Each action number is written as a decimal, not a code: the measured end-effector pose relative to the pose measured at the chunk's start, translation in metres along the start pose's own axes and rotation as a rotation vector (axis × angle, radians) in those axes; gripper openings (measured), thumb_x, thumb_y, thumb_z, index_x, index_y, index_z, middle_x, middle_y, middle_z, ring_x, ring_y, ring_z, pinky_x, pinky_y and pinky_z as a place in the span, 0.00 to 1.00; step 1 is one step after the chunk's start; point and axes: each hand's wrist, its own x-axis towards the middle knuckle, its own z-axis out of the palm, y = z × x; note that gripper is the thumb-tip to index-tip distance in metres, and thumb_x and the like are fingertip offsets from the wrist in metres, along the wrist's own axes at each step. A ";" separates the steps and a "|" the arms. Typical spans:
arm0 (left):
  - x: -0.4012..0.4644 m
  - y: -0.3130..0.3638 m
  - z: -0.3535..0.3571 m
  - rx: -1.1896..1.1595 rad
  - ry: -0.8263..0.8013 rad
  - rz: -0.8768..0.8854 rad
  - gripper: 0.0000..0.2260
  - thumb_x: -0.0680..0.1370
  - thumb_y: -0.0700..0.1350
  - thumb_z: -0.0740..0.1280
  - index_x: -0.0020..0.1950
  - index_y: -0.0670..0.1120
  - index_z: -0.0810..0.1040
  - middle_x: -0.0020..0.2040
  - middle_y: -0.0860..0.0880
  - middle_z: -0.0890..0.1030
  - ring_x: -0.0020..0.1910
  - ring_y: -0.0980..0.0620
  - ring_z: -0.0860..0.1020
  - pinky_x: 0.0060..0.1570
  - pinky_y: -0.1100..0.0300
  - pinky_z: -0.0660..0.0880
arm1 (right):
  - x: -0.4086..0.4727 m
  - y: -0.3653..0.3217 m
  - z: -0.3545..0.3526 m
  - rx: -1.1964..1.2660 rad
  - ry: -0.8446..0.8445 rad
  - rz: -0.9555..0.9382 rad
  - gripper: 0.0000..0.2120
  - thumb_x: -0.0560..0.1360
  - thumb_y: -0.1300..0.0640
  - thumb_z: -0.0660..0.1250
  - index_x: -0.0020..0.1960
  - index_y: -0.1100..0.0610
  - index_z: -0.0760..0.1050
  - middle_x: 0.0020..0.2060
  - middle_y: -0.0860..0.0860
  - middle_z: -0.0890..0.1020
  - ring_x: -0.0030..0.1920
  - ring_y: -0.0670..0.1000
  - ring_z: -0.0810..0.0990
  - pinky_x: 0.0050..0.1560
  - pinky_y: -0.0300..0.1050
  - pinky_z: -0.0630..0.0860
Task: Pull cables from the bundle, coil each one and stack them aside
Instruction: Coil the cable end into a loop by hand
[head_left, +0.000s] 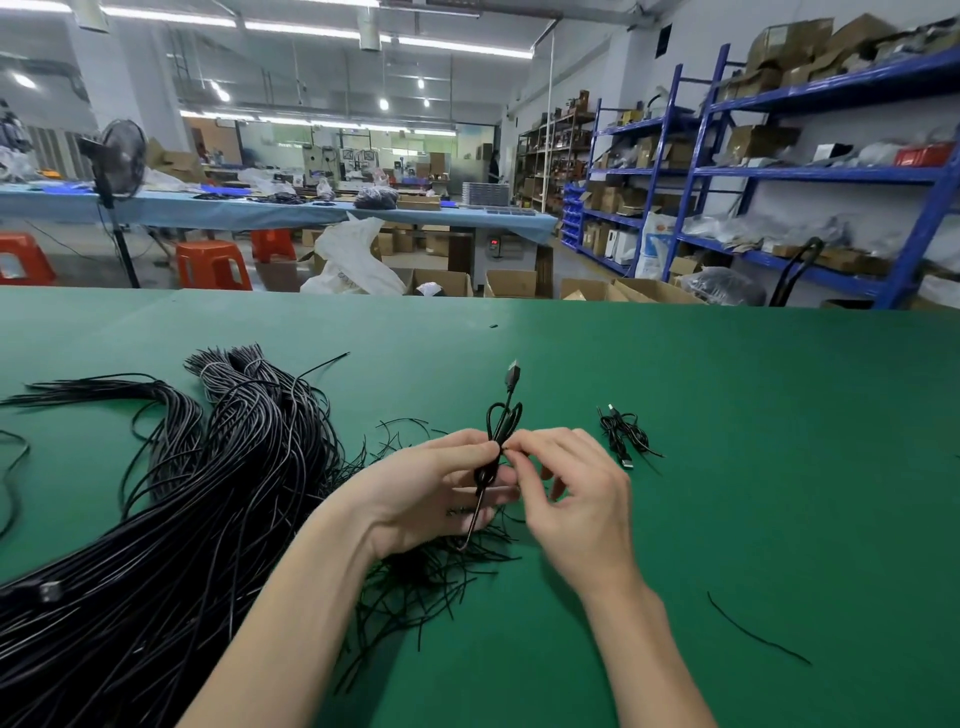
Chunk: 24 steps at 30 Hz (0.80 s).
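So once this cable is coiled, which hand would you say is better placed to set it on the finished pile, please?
Probably the right hand. The finished pile lies on its side of the green table, while the left hand sits next to the bundle. Both hold the cable now.

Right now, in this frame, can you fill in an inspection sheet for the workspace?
Surface: green table mat, flat, covering the whole bench.
Job's things: large black cable bundle on the left; one cable being coiled held upright, USB plug on top; one finished coil lying apart to the right.
Clutter: short black ties scattered under the hands; one stray black strand at lower right.
Grippers: left hand grips the coil's middle; right hand pinches at the same spot.
Cables: loose ends fan out from the bundle's far side.
Surroundings: blue shelving with cartons, orange stools, standing fan, blue-covered tables behind.
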 end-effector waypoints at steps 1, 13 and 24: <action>0.000 0.000 -0.003 -0.002 -0.006 0.002 0.02 0.73 0.45 0.73 0.43 0.50 0.81 0.46 0.46 0.84 0.48 0.49 0.83 0.47 0.57 0.74 | 0.002 0.001 -0.002 0.036 -0.021 0.016 0.04 0.76 0.58 0.71 0.49 0.53 0.85 0.44 0.41 0.84 0.43 0.46 0.80 0.45 0.43 0.77; 0.004 -0.006 -0.015 0.203 0.062 0.305 0.24 0.68 0.47 0.78 0.57 0.33 0.82 0.46 0.44 0.82 0.46 0.49 0.73 0.51 0.58 0.70 | 0.017 -0.003 -0.019 0.384 -0.187 0.332 0.08 0.73 0.60 0.77 0.44 0.46 0.87 0.40 0.42 0.86 0.34 0.44 0.77 0.31 0.39 0.73; 0.005 -0.013 -0.004 0.330 0.052 0.618 0.09 0.73 0.46 0.75 0.53 0.48 0.86 0.52 0.46 0.87 0.51 0.54 0.84 0.52 0.66 0.76 | 0.029 -0.019 -0.020 1.006 -0.306 1.226 0.20 0.64 0.49 0.78 0.54 0.56 0.85 0.38 0.47 0.82 0.29 0.42 0.73 0.21 0.31 0.61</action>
